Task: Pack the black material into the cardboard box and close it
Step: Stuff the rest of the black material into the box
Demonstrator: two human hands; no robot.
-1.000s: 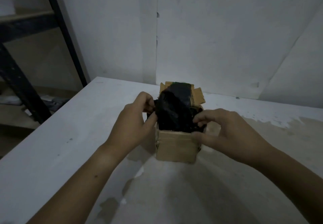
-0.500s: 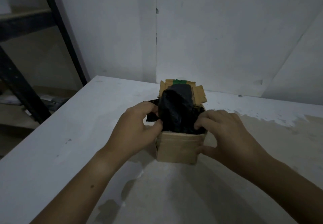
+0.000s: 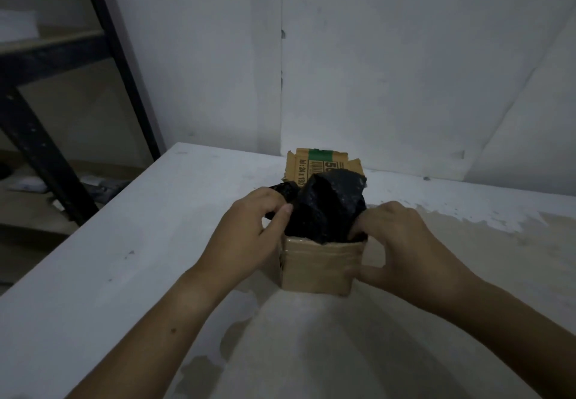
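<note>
Rack [image 3: 46,124]: dark metal shelving at far left, off the table's edge, well apart from the work.
Table [image 3: 124,243]: pale and scuffed; bears the box near its far middle.
Left hand [image 3: 249,236]: clenched on the material's left fold, with the thumb pressed into the black sheet and the fingers curled over a loose tail outside the box's left rim.
Black material [image 3: 327,208]: crumpled and faintly glossy, thin like a plastic bag by the look of it. Sits half in the box, bulging well above the rim between the two hands. Likely light, soft and slippery, and apt to puff back up once let go. Best taken at the loose outer folds, tucked inward, then pressed flat from the top with straight fingers.
Cardboard box [image 3: 318,267]: small, upright and open. Stiff enough to push against, yet probably light enough to slide unless braced.
Back flap [image 3: 314,165]: stands up behind the material, printed, with a green band at the top. Not yet folded down.
Right hand [image 3: 402,243]: grasps the box's near right corner, thumb on the outer wall, fingers hooked over the rim against the material. Fingertips lost in the dark fold, so probably pushing it down, though hard to confirm.
Progress: packing underway, closing not begun.
</note>
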